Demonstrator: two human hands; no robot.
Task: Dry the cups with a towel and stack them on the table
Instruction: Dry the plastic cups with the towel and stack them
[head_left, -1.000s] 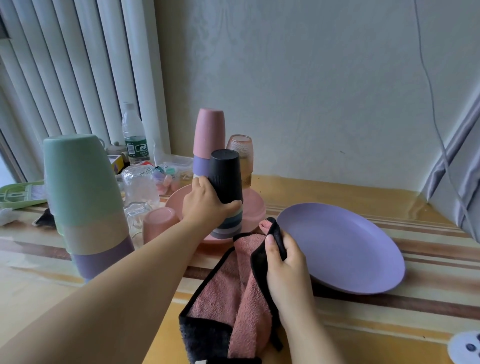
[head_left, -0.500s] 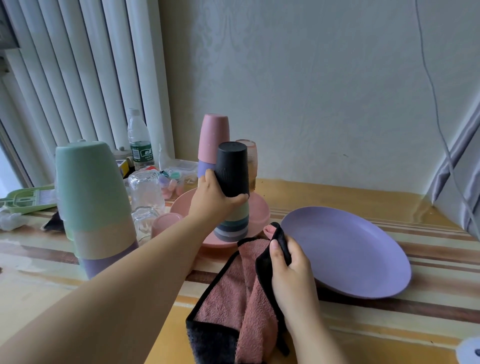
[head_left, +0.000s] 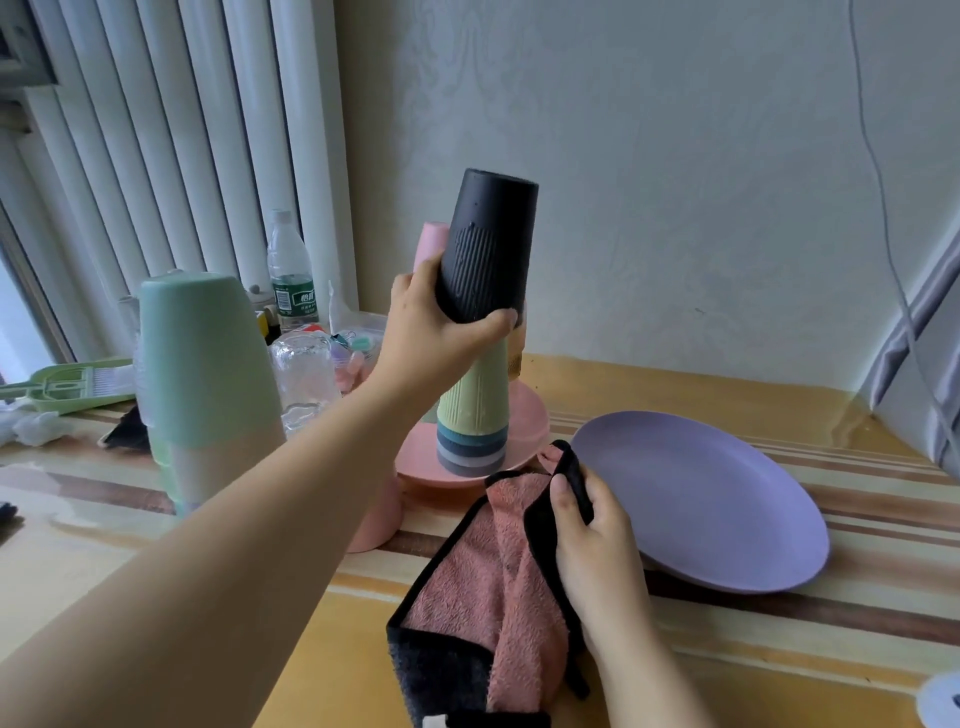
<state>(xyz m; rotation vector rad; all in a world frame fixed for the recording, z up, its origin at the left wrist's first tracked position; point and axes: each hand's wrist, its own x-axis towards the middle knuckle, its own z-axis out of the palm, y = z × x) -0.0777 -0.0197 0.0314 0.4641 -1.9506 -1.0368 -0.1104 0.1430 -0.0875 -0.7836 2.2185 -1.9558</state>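
Left hand (head_left: 431, 332) grips the black cup (head_left: 488, 249), lifted partway off the inverted stack (head_left: 472, 415) on the pink plate (head_left: 524, 436); right hand (head_left: 597, 540) clutches the towel (head_left: 483, 577) over the worktop (head_left: 779, 670).

Pale textured wall (head_left: 675, 182) fills upper right. White vertical blinds (head_left: 156, 156) upper left, daylight behind. Thin cable (head_left: 878, 171) hangs at right edge. Striped yellow-brown tabletop (head_left: 779, 649) across bottom.

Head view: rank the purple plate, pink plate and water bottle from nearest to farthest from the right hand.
From the right hand:
1. purple plate, just to its right.
2. pink plate, behind it, under the cup stack.
3. water bottle, far back left by the blinds.
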